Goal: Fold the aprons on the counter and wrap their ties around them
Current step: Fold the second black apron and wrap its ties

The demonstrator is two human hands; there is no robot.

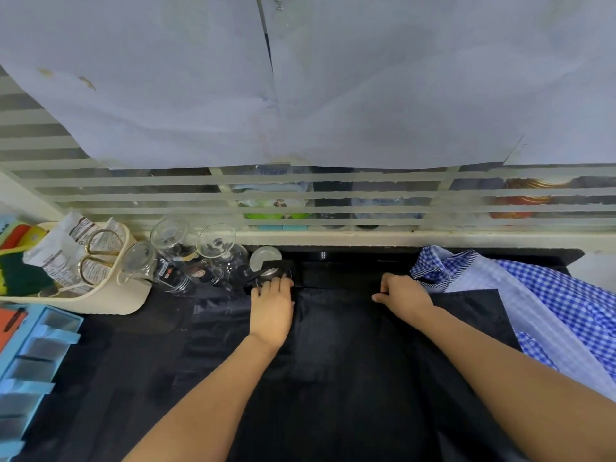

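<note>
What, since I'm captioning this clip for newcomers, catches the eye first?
The left hand lies flat on a black apron spread centre-frame, while the right hand grips its far edge. A blue checked apron lies crumpled at the right; clear glassware clusters at the left rear.

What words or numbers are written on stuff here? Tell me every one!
Nothing here is clear enough to read.
White packet in the cream basket: small print, too small to read.
Stickers on the glass jars: blurred.
Paper sheet at the top: faint scribble, unreadable.
Packages behind the striped glass: blurred.
Black apron and checked apron: no writing seen.
</note>
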